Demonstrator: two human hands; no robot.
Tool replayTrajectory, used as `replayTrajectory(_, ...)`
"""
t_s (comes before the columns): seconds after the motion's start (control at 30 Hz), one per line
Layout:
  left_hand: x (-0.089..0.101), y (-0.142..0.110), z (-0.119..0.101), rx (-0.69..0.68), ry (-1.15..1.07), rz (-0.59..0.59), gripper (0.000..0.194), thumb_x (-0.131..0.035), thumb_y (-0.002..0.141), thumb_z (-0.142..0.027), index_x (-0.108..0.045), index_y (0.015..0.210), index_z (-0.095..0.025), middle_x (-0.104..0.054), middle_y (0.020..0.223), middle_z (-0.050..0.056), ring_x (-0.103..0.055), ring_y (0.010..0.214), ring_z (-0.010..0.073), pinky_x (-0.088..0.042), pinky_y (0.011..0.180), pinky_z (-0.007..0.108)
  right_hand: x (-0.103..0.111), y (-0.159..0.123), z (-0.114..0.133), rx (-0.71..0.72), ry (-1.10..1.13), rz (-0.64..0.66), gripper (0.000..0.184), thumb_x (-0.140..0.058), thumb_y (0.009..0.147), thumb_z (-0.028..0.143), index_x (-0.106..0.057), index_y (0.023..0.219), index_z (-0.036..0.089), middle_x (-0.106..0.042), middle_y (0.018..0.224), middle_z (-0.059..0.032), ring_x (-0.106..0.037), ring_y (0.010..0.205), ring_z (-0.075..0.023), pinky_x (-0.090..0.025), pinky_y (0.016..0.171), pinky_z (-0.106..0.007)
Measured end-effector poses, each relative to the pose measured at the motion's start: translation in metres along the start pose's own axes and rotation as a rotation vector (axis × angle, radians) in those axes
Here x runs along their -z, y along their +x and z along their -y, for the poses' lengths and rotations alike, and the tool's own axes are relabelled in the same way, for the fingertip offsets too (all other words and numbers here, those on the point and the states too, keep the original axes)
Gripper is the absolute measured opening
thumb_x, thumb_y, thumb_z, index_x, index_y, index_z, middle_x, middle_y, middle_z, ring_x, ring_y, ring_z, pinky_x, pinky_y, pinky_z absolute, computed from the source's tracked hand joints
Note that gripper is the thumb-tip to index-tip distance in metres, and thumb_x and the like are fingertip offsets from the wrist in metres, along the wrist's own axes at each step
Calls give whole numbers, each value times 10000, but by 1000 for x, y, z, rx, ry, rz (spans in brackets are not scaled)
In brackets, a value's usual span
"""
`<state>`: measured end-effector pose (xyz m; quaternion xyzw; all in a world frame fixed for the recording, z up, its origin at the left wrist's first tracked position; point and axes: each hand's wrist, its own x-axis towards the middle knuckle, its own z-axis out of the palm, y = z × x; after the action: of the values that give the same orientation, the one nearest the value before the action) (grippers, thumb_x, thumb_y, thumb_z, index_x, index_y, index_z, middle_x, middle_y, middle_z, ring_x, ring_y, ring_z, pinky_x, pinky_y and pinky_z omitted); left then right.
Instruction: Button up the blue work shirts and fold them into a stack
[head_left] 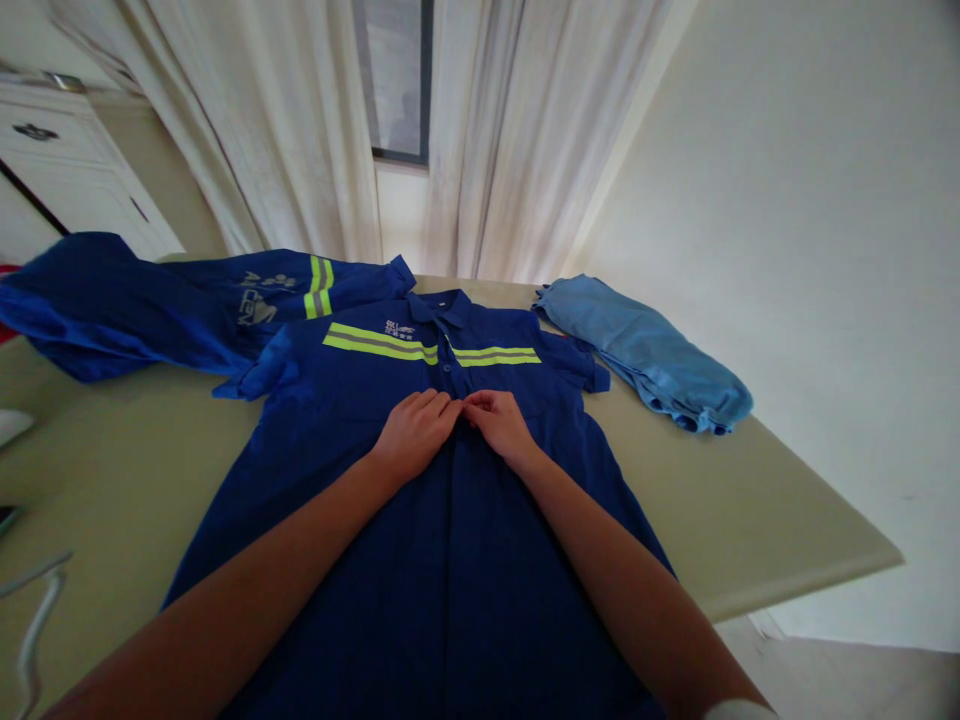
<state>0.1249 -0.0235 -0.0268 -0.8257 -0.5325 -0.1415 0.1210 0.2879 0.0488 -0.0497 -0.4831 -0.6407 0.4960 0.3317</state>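
Note:
A dark blue short-sleeved work shirt (360, 400) lies front up on the table, its collar pointing away from me. Yellow-green and grey reflective bands cross its chest, and a button shows above my hands. My left hand (421, 430) is closed on the shirt's front placket, fingers bent. Beside it, fingertips touching or nearly so, my right hand (499, 425) pinches the same placket between thumb and fingers. Whatever small part sits between the fingertips, perhaps a button, is hidden.
More dark blue clothing (172, 300) with a reflective band lies at the back left. A folded light blue garment (645, 350) rests along the right edge of the pale table (735, 520). A white cable (34, 630) lies at the left front. Curtains (300, 120) hang behind.

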Motion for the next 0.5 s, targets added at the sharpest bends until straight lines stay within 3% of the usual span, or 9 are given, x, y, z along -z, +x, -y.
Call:
replayTrajectory(0.13,7,0,-2,-21,37,-3,243,-479,1000,-112,-692,1106,-163,-674,922,107,-621,921,267,-462,766,381,-2,-3,3,8,23,-6,114,-679,802,249,-748,827,162,-672,646,11,-601,610,-125,-413,558,-221)
replayTrajectory(0.3,1,-3,-1,-7,47,-38,305,-446,1027,-153,-678,1225,-157,-684,925,108,-632,915,253,-467,767,374,-3,-6,5,40,54,-5,123,-689,819,264,-746,856,162,-668,651,15,-591,594,-119,-409,550,-216)
replayTrajectory(0.5,-4,-4,0,76,-23,-78,261,-468,1038,-223,-716,1106,-178,-708,920,103,-643,874,242,-486,771,364,2,-14,12,158,-205,-28,87,-697,844,240,-748,890,187,-666,642,32,-580,572,-118,-392,558,-231)
